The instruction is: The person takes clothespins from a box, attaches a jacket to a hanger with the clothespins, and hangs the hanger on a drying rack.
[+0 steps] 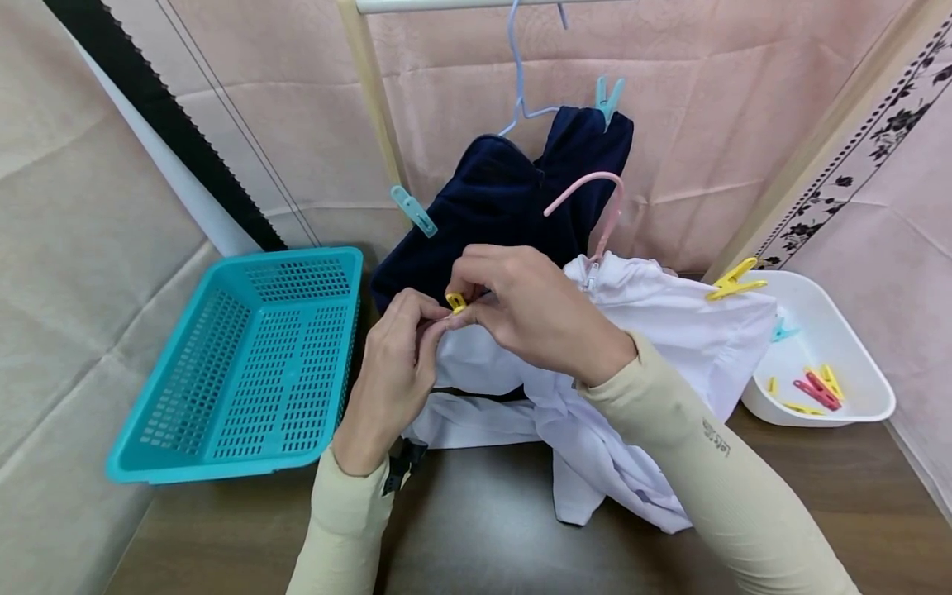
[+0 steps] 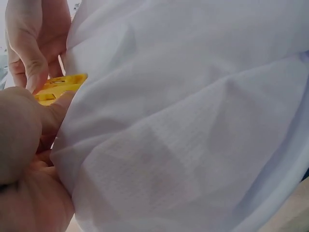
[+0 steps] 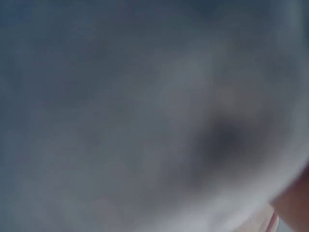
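Note:
A white garment [image 1: 654, 330] lies over a pink hanger [image 1: 616, 207], its lower part spread on the table. My left hand [image 1: 387, 380] pinches the garment's left corner between thumb and fingers. Right beside those fingertips, my right hand [image 1: 539, 310] grips a small yellow clothespin [image 1: 456, 302]. In the left wrist view, the yellow clothespin [image 2: 60, 87] meets the edge of the white cloth [image 2: 183, 111]; whether its jaws bite the cloth is hidden by the fingers. Another yellow clothespin [image 1: 735, 283] clips the garment's right corner. The right wrist view is mostly blurred cloth.
Behind, a dark navy garment [image 1: 491, 207] hangs on a blue hanger [image 1: 516, 66] with light-blue clothespins [image 1: 413, 211] at its corners. A turquoise basket [image 1: 126, 442] stands at left. At right, a white tub [image 1: 855, 347] holds several clothespins [image 1: 818, 390]. A rod [image 1: 446, 5] crosses above.

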Demonstrator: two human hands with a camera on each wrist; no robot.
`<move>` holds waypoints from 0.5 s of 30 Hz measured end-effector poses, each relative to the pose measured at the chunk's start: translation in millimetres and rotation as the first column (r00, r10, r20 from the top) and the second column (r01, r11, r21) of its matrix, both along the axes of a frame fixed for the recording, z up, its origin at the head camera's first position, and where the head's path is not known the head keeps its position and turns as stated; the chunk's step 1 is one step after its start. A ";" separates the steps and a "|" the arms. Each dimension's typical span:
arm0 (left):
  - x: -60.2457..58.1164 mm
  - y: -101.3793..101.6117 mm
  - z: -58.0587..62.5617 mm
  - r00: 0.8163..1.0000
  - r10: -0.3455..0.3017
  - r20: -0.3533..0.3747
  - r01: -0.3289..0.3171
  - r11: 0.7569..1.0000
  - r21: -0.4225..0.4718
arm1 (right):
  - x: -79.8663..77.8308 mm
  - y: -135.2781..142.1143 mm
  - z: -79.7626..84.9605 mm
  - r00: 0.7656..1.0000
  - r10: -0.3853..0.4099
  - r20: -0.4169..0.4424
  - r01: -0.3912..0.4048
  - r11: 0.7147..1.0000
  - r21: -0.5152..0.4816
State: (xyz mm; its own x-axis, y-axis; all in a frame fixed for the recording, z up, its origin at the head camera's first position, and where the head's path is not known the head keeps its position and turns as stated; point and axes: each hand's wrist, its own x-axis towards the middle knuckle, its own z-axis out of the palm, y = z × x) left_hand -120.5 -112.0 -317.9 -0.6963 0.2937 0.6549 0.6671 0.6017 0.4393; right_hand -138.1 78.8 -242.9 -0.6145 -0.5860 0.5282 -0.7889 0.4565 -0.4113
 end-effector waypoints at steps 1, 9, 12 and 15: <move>-0.3 0.1 -0.1 1.000 -0.005 0.004 0.005 1.000 -0.001 | 0.6 0.7 -0.3 1.000 -0.017 0.004 0.017 0.999 0.028; -1.9 1.2 0.2 1.000 -0.028 0.002 0.028 1.000 0.008 | 10.1 32.6 6.5 0.997 -0.038 -0.067 0.037 0.999 -0.008; -2.0 1.7 0.0 0.999 -0.030 0.011 0.030 0.999 0.016 | 19.0 59.8 15.5 0.995 -0.031 -0.096 0.021 0.994 -0.110; -1.6 2.0 0.0 1.000 -0.027 0.016 0.027 1.000 0.017 | 28.9 90.8 20.8 0.994 -0.033 -0.102 0.015 0.986 -0.166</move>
